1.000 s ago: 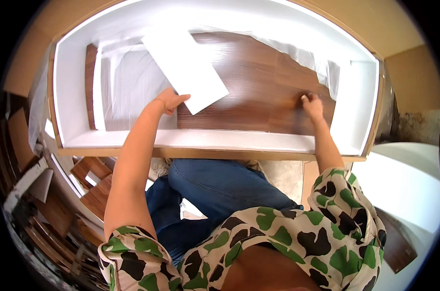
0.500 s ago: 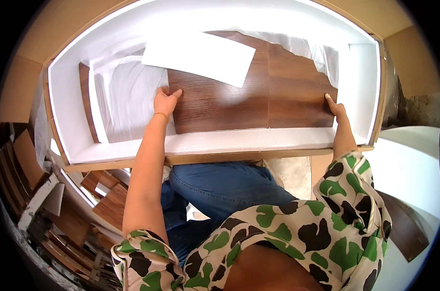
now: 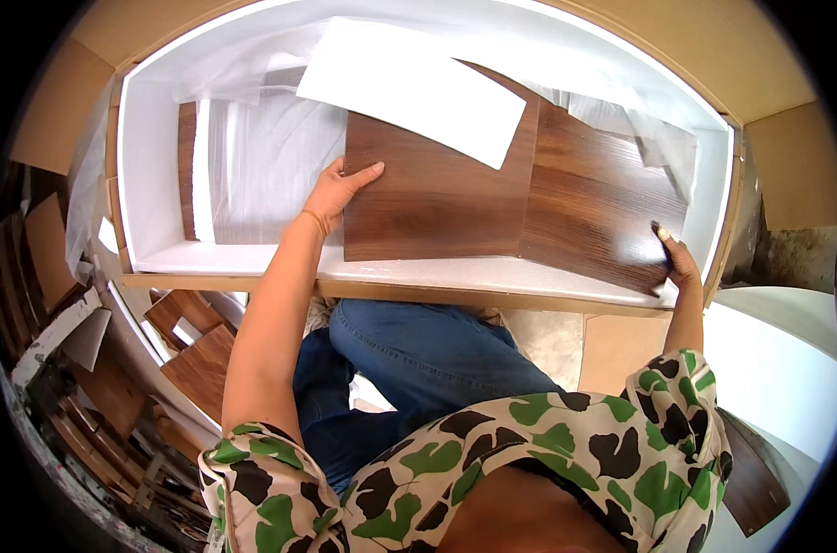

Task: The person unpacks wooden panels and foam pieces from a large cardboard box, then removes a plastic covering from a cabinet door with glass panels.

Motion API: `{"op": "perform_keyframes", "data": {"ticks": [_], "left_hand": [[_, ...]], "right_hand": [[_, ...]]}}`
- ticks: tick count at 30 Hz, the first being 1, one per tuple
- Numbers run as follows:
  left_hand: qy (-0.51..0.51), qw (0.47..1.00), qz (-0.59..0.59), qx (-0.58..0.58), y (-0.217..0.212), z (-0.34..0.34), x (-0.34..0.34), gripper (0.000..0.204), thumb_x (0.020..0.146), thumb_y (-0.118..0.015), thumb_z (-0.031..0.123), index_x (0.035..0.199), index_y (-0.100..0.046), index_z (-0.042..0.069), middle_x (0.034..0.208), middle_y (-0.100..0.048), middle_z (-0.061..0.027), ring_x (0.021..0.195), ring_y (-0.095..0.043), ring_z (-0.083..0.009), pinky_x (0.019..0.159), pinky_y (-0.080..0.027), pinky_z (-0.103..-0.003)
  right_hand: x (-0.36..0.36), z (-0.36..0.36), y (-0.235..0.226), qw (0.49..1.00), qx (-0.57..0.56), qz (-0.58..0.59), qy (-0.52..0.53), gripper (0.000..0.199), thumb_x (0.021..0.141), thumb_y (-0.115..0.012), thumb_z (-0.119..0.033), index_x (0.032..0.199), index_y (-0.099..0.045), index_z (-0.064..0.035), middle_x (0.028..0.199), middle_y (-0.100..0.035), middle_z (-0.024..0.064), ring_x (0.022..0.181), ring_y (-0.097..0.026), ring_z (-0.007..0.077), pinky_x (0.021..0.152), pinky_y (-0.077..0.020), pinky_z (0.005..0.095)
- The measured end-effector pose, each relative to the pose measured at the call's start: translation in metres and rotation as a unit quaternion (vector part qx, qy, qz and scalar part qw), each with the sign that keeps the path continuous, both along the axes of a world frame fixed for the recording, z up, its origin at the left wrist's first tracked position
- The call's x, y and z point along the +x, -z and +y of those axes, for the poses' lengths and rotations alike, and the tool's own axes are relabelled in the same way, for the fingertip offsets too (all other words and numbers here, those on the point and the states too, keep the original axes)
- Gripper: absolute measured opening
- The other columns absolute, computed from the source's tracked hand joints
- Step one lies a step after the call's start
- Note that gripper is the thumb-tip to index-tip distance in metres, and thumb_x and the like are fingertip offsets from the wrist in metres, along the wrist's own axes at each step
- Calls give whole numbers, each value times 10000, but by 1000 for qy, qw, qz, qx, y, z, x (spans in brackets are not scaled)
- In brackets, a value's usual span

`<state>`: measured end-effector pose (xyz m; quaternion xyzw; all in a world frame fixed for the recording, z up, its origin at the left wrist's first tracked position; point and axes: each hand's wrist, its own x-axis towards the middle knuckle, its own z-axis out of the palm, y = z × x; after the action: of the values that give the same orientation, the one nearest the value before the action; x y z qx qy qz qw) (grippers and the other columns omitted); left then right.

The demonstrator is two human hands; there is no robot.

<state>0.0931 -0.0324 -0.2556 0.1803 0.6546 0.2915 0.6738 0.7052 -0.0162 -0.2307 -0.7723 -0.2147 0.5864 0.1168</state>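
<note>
Two dark brown wood-grain panels lie side by side in a foam-lined carton. My left hand (image 3: 345,192) grips the left edge of the left brown panel (image 3: 437,207), thumb on top and fingers out of sight beneath. At the far end, my right hand (image 3: 678,258) holds the right edge of the right brown panel (image 3: 589,198), thumb on its face. That panel slants, its near right corner reaching over the foam wall. A smooth white board (image 3: 418,88) rests across the upper part of the brown panels. Thin translucent foam sheet (image 3: 276,166) covers what lies left of my left hand.
White foam walls (image 3: 151,166) line the cardboard carton (image 3: 418,292) around the panels. Cardboard flaps (image 3: 792,166) stand out at its sides. Brown boards (image 3: 202,369) and stacked wood pieces fill the lower left. A white curved surface (image 3: 778,359) is at the right, beside another brown board (image 3: 750,470).
The brown panels have come up from the carton floor, and the right one has swung its right end toward me. The white board has shifted along with them. Both hands keep their grip.
</note>
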Motion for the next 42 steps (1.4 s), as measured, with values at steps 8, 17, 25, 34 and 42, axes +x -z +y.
{"op": "perform_keyframes", "data": {"ticks": [8,17,25,34,42], "left_hand": [[83,971,151,168,-80,19,19,341,799,-643,190,1040,-538,-26,955,-611,-112,854,-579,-173,738,-480,-299],[-68,968,187,155,-275,-28,-64,419,797,-630,184,1103,-506,-73,956,-596,-129,882,-579,-172,756,-470,-267],[-330,860,342,182,-333,-211,-121,337,824,-632,184,1089,-544,-5,1025,-588,-72,882,-551,-134,810,-413,-246],[-541,777,271,175,-311,-278,-86,270,832,-630,178,1038,-571,14,933,-606,-47,797,-560,-106,706,-454,-233],[-572,756,144,284,-277,-286,-41,350,873,-572,263,1105,-538,3,976,-616,-66,848,-577,-98,742,-479,-236]], "right_hand": [[-76,0,-101,950,216,-203,-100,429,732,-715,-394,832,-602,8,777,-554,26,718,-478,113,650,-402,246],[-59,16,-249,928,261,-209,-165,275,835,-620,-318,824,-607,-44,728,-511,-69,684,-427,36,644,-363,191],[-143,37,-213,937,289,194,-42,516,778,-671,-336,1138,-512,-2,1077,-570,86,981,-546,182,861,-445,330],[-433,56,-182,860,133,432,-235,411,841,-588,-288,1132,-508,-8,1064,-563,68,970,-538,170,856,-429,300],[-483,48,-209,830,201,349,-385,554,873,-508,-391,1254,-424,3,1251,-465,128,1127,-457,225,973,-349,335]]}}
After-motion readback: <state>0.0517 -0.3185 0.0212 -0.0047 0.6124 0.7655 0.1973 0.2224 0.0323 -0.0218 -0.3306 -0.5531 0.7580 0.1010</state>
